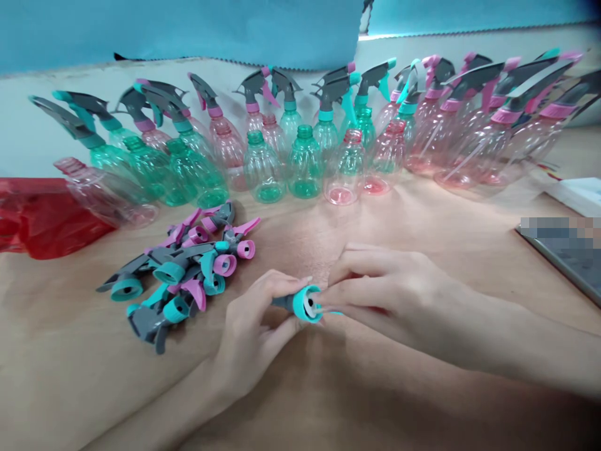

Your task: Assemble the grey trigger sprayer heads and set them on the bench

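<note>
Over the bare front part of the wooden table (70, 363), well forward of its near edge, I have both hands together at one spray head (299, 305). My left hand (253, 329) grips its grey body between thumb and fingers, tilting it so that the open end of the teal collar faces up and towards me. Inside that ring sits a white insert (308, 304) with a dark hole in it. My right hand (389, 285) comes in from the other side, its thumb and fingers drawn together, the tips right at the collar's rim by the insert. I cannot tell whether those tips pinch some part or merely press against it. A slim teal piece of the same head shows just beneath my right fingers.

To the left of my hands, apart from them, lies a loose pile of spray heads (185, 255), grey with pink or teal collars, many with their openings turned my way. Behind the pile, a red plastic bag (66, 219) lies beside a pink bottle without a top. Further back, topless green bottles (305, 169) and pink bottles (345, 175) stand in front of others already fitted with sprayers. A dark flat object (568, 260) lies at the far right.
</note>
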`<control>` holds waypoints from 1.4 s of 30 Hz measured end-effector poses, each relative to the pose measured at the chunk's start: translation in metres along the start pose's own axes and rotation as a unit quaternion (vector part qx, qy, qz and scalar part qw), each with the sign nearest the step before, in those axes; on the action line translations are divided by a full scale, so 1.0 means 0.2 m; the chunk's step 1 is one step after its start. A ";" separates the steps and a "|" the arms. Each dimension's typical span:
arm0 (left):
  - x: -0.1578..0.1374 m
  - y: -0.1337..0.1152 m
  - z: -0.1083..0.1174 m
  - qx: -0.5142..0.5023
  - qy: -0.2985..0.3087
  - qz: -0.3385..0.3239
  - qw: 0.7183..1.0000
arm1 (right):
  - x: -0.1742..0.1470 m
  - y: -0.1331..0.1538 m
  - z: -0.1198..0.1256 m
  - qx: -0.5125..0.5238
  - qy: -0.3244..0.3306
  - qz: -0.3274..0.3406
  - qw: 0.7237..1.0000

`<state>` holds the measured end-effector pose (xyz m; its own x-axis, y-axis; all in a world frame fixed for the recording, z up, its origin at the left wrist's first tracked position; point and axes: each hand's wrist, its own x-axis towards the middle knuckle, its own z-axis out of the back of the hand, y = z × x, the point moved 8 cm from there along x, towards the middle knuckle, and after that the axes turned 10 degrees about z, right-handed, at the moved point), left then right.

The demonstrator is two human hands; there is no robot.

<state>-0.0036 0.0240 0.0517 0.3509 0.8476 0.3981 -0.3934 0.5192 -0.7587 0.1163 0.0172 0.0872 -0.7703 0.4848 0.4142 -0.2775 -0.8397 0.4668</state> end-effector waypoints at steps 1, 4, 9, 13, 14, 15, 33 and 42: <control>0.00 0.00 0.00 0.002 -0.001 -0.002 1.000 | 0.00 0.00 -0.01 -0.006 0.006 0.000 1.000; -0.01 -0.01 0.00 0.009 0.003 -0.008 1.000 | 0.00 0.02 -0.01 -0.030 0.005 0.006 1.000; -0.02 -0.03 -0.02 0.021 0.011 -0.032 0.999 | 0.01 0.06 -0.03 -0.059 -0.013 0.039 0.997; -0.02 -0.03 -0.01 0.028 0.002 -0.022 0.999 | 0.00 0.07 -0.02 -0.061 -0.040 0.064 0.995; -0.02 -0.03 -0.01 0.027 0.006 -0.014 1.000 | 0.00 0.06 -0.01 -0.054 -0.047 0.063 0.995; -0.02 -0.02 -0.01 0.026 0.012 -0.003 1.000 | 0.00 0.05 -0.01 -0.044 -0.053 0.058 0.996; 0.05 -0.05 0.17 0.193 -0.019 0.064 0.979 | 0.01 -0.10 -0.01 0.082 -0.014 -0.096 0.992; 0.21 0.26 0.72 0.344 -0.140 0.268 0.889 | 0.02 -0.22 -0.12 0.088 0.036 -0.167 0.981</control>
<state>-0.1317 0.1030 0.1024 -0.2323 0.9371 0.2604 -0.9005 -0.1061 -0.4217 0.1116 0.0499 0.0490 -0.6937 0.7018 0.1619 -0.4225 -0.5786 0.6977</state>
